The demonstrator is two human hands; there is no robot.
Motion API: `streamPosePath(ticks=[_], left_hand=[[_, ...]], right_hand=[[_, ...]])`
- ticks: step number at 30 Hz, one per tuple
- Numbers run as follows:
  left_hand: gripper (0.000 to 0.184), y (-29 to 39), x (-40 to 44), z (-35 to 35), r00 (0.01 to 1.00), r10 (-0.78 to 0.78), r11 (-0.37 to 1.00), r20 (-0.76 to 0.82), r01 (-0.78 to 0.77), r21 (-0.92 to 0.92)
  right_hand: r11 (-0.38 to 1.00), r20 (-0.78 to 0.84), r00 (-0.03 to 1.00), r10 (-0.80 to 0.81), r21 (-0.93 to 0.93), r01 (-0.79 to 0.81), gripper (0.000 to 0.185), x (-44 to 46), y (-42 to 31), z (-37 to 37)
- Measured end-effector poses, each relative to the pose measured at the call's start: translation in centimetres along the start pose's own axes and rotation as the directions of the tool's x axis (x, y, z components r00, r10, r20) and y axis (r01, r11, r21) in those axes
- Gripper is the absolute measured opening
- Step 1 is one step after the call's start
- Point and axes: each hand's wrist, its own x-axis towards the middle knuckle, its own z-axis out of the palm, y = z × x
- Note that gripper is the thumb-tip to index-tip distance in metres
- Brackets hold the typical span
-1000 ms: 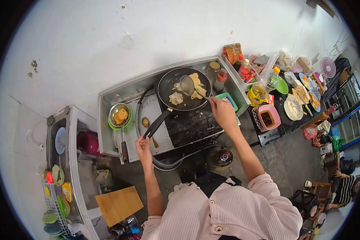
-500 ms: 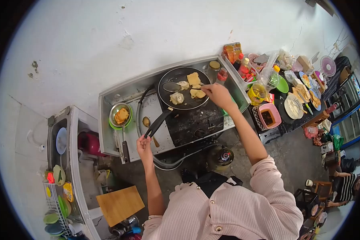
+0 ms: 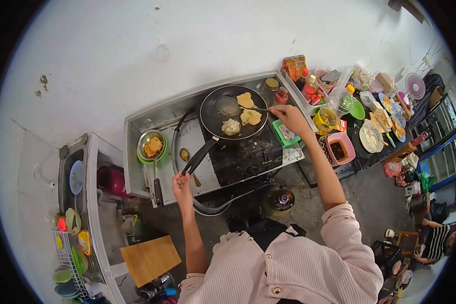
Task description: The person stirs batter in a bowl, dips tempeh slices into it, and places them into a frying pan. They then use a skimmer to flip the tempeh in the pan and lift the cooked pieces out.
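Observation:
My left hand (image 3: 182, 187) grips the end of the black handle of a frying pan (image 3: 220, 124) on the stove (image 3: 245, 159). Fingers closed, my right hand (image 3: 290, 116) holds a ladle (image 3: 227, 106) by its handle from the right. The ladle's round bowl is over the pan's left-centre part. Yellow pieces of food (image 3: 251, 117) lie in the right half of the pan, and a paler lump (image 3: 231, 126) is near its lower edge. To the left, a strainer (image 3: 151, 133) with an orange-brown piece of food (image 3: 153, 147) rests on a green bowl (image 3: 146, 161).
A spoon (image 3: 184, 154) lies left of the pan handle. Right of the stove are a green tray (image 3: 287, 142), bottles, a pink bowl (image 3: 347, 158) and plates. A gas cylinder (image 3: 278, 197) stands below. Another person (image 3: 434, 243) is at far right.
My right hand has moved slightly right, and the ladle's bowl has shifted right within the pan. Food pieces have moved, with the pale lump now further right. My left hand stays on the pan handle.

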Motion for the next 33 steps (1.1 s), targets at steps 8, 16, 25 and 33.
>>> streamPosePath(ticks=[8, 16, 25, 33], left_hand=[[0.031, -0.2, 0.1, -0.1, 1.000, 0.002, 1.000, -0.007, -0.002, 0.001], [0.031, 0.0, -0.1, 0.1, 1.000, -0.014, 0.999, -0.015, 0.013, -0.033], [0.033, 0.1, 0.0, 0.1, 1.000, -0.005, 1.000, -0.004, 0.005, 0.007], [0.031, 0.7, -0.2, 0.3, 1.000, -0.027, 1.000, -0.008, 0.028, 0.008]], right_hand=[[0.999, 0.060, 0.998, -0.006, 0.038, 0.004, 0.023, 1.5, 2.7, 1.0], [0.946, 0.165, 0.986, 0.035, 0.313, -0.086, 0.028, 1.3, 5.6, 0.6], [0.919, 0.231, 0.967, 0.108, 0.347, -0.186, 0.033, 1.3, 8.5, -0.1], [0.962, 0.205, 0.975, 0.088, 0.235, -0.136, 0.033, 0.8, 8.8, -2.0]])
